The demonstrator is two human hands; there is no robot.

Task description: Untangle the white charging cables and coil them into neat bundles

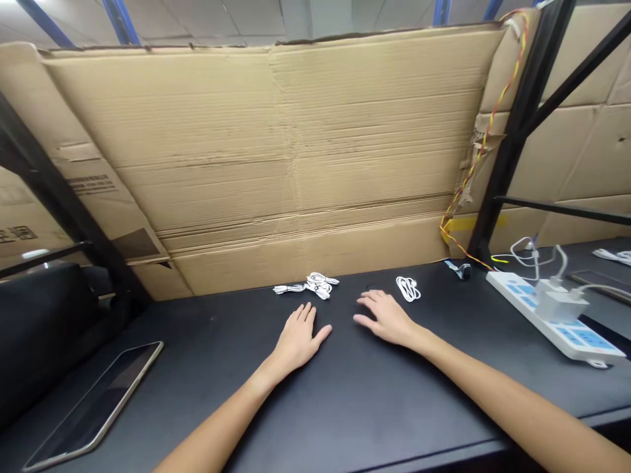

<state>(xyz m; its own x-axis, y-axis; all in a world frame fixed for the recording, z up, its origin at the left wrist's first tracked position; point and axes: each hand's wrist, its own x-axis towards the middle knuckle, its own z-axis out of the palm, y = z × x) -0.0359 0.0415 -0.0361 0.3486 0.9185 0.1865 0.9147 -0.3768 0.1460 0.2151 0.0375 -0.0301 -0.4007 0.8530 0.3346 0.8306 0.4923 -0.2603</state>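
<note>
Leftward, dark print (18, 234) on the cardboard (29, 211) is too blurred to read. Next, the left hand (297, 339) hovers or rests, palm down, over the tabletop (315, 420), loosely spread, holding nothing, near the white cable bundles (319, 286). Those are best lifted by their middles, I judge, keeping the loops neat. The right hand (387, 318) is likewise relaxed and unladen, near a coiled cable (408, 289); a gentle pinch should suit that. Rightward, no lettering is legible on the power strip (586, 338).
</note>
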